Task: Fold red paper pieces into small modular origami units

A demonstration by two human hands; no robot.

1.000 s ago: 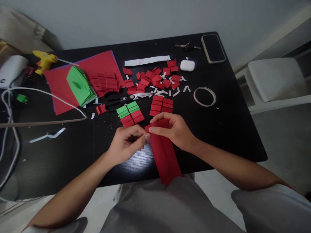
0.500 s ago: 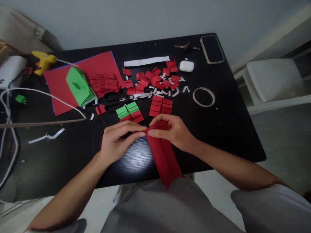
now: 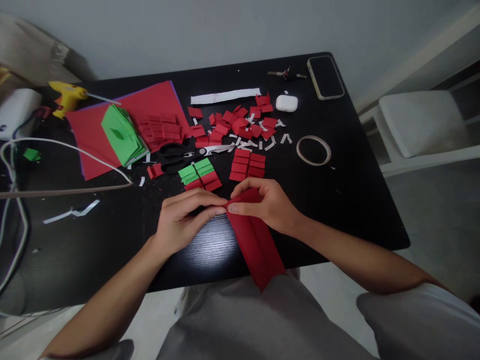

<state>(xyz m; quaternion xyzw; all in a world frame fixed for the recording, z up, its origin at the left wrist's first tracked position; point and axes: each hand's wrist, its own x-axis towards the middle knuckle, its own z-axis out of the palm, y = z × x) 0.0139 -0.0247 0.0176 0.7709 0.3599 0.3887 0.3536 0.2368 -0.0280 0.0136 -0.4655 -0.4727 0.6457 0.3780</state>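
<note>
A long strip of red paper [image 3: 257,242], creased along its length, hangs over the table's front edge toward my lap. At its far left corner my left hand [image 3: 183,215] pinches the edge between thumb and fingers. My right hand [image 3: 272,205] grips the same end, thumb on top and fingers curled over the far side. The fingertips of both hands nearly meet. Just beyond them lie a block of folded red pieces [image 3: 247,165] and a group of green and red folded pieces [image 3: 201,175]. Black-handled scissors [image 3: 180,156] rest behind these.
Loose red pieces [image 3: 234,122] and white scraps spread across the middle. Farther left are a green paper stack [image 3: 122,134], red sheets [image 3: 161,97], a yellow glue gun [image 3: 69,97] and a white cable [image 3: 67,141]. A tape roll [image 3: 314,151], white case [image 3: 287,103] and phone [image 3: 325,76] lie right.
The near end of the red paper strip has swung slightly to the right. Both hands keep their hold at nearly the same spot.
</note>
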